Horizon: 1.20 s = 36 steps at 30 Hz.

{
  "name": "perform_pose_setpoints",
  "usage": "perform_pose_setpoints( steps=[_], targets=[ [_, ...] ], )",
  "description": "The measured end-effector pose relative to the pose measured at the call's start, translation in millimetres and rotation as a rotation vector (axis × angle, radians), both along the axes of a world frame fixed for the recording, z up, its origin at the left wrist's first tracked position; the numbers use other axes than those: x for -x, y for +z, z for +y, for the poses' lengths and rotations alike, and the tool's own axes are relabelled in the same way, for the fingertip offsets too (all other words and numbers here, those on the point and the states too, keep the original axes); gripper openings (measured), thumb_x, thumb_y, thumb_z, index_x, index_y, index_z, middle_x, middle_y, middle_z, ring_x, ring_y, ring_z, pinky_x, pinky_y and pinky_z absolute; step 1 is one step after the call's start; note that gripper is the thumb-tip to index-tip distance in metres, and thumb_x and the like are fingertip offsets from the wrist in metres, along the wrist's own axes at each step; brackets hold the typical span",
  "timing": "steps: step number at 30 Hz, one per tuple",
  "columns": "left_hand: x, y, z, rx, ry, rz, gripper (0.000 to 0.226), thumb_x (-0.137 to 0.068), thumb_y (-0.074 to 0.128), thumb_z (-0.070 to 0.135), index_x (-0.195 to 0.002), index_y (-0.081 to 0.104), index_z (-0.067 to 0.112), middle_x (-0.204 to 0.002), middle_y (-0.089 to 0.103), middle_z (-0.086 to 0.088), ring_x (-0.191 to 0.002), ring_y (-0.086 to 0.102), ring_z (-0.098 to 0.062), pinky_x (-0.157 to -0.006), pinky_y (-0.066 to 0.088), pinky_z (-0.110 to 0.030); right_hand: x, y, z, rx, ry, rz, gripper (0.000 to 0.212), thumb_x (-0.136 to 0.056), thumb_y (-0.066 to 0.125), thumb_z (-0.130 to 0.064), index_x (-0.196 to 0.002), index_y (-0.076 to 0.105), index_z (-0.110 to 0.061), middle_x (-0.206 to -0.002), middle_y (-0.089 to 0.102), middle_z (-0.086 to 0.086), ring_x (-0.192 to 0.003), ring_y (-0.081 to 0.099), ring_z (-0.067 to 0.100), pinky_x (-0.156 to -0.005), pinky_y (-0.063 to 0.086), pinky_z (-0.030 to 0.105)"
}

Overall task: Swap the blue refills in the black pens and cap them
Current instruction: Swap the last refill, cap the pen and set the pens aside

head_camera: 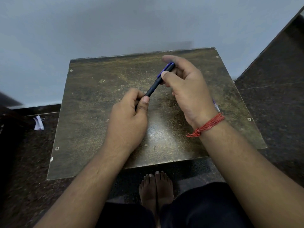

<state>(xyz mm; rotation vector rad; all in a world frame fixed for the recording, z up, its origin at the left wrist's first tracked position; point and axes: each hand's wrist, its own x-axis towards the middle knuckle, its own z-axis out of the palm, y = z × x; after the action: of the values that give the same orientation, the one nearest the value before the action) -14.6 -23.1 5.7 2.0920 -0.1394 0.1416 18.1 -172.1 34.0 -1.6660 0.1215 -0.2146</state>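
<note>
I hold the black pen (156,85) above the worktop (92,112), left hand (130,116) fingers pinching its seven-o'clock end, right hand (184,83) fingers gripping the one-o'clock clip end. Judging unscrewing; next needs twisting apart.

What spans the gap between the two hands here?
In the head view, only the black pen bridges them: left hand grips its lower end, right hand its blue-clipped upper end, above the table.

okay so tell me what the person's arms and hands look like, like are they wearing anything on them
Both forearms are bare, with no sleeves, gloves, rings or watch in view. The right hand has a band of red thread wound several times around its wrist, knotted with a short frayed tail on the inner side. The left hand and its wrist carry nothing.
</note>
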Motion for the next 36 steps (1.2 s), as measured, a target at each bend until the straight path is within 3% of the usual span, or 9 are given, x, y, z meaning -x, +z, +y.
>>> perform_pose_setpoints(
  steps=[3, 8, 15, 19, 21, 26, 30, 32, 36],
  targets=[
    [0, 1, -1, 0.004, 0.014, -0.001, 0.018, -0.102, 0.055, 0.022, -0.084, 0.057, 0.025, -0.059, 0.054, 0.006, -0.054, 0.047, -0.007, -0.047, 0.033, -0.02, 1, -3, 7, 0.064, 0.016, -0.026, 0.023, -0.087, 0.064, -0.009, -0.108, 0.059, -0.014, -0.066, 0.054, -0.003, -0.07, 0.056, 0.017, -0.075, 0.053, 0.045],
    [1, 0, 1, 0.004, 0.051, 0.006, 0.019, -0.101, 0.056, 0.019, -0.083, 0.057, 0.024, -0.056, 0.051, 0.006, -0.052, 0.045, -0.005, -0.048, 0.033, -0.017, 2, -9, 18, 0.067, 0.006, -0.026, 0.019, -0.087, 0.065, -0.011, -0.103, 0.055, -0.015, -0.064, 0.057, -0.009, -0.067, 0.058, 0.017, -0.078, 0.053, 0.051],
    [7, -2, -3, -0.039, 0.096, -0.003, 0.016, -0.1, 0.056, 0.015, -0.084, 0.057, 0.014, -0.056, 0.051, 0.009, -0.052, 0.047, -0.005, -0.049, 0.034, -0.018, 8, -11, 27, 0.131, -0.028, -0.035, 0.018, -0.09, 0.061, -0.012, -0.105, 0.052, -0.017, -0.074, 0.058, 0.006, -0.075, 0.061, 0.028, -0.072, 0.051, 0.039],
    [3, -2, -4, -0.048, 0.107, -0.008, 0.017, -0.1, 0.056, 0.016, -0.083, 0.056, 0.014, -0.056, 0.051, 0.01, -0.052, 0.048, -0.002, -0.048, 0.033, -0.016, 11, -13, 29, 0.153, -0.02, -0.014, 0.029, -0.093, 0.062, -0.015, -0.12, 0.051, -0.017, -0.079, 0.063, 0.008, -0.071, 0.058, 0.01, -0.065, 0.044, 0.015],
    [1, -1, -5, -0.056, 0.108, -0.029, 0.017, -0.1, 0.056, 0.017, -0.084, 0.057, 0.014, -0.057, 0.052, 0.011, -0.053, 0.049, -0.001, -0.049, 0.034, -0.014, 13, -14, 31, 0.143, -0.035, 0.004, 0.035, -0.093, 0.063, -0.017, -0.125, 0.048, -0.018, -0.084, 0.066, 0.008, -0.073, 0.059, 0.005, -0.069, 0.043, 0.012],
    [0, 0, -5, -0.065, 0.104, -0.062, 0.012, -0.101, 0.053, 0.018, -0.092, 0.059, 0.014, -0.069, 0.061, 0.01, -0.064, 0.058, -0.005, -0.052, 0.04, -0.019, 19, -13, 37, 0.12, -0.039, 0.102, 0.018, -0.092, 0.066, -0.027, -0.105, 0.055, -0.022, -0.076, 0.07, -0.004, -0.071, 0.068, 0.006, -0.071, 0.057, 0.032],
    [2, -1, -7, -0.107, 0.07, -0.06, 0.009, -0.101, 0.052, 0.022, -0.097, 0.058, 0.016, -0.076, 0.068, 0.004, -0.066, 0.062, -0.01, -0.062, 0.047, -0.039, 19, -12, 37, 0.037, -0.054, 0.15, 0.014, -0.089, 0.069, -0.025, -0.092, 0.058, -0.016, -0.069, 0.066, -0.001, -0.069, 0.07, 0.018, -0.074, 0.058, 0.051],
    [4, 0, -8, -0.144, 0.036, -0.06, 0.015, -0.099, 0.05, 0.031, -0.1, 0.057, 0.018, -0.079, 0.07, 0.003, -0.07, 0.066, -0.018, -0.063, 0.051, -0.044, 17, -11, 34, 0.039, -0.072, 0.149, 0.013, -0.089, 0.068, -0.022, -0.089, 0.058, -0.015, -0.065, 0.063, -0.003, -0.064, 0.067, 0.017, -0.069, 0.058, 0.047],
    [7, 6, -9, -0.169, 0.028, -0.117, 0.03, -0.094, 0.049, 0.049, -0.102, 0.06, 0.022, -0.068, 0.064, 0.009, -0.06, 0.061, -0.013, -0.057, 0.052, -0.041, 10, -7, 17, 0.263, -0.176, 0.005, 0.01, -0.089, 0.065, -0.021, -0.084, 0.057, -0.018, -0.057, 0.056, -0.01, -0.054, 0.055, 0.002, -0.056, 0.044, 0.02]
  ],
)
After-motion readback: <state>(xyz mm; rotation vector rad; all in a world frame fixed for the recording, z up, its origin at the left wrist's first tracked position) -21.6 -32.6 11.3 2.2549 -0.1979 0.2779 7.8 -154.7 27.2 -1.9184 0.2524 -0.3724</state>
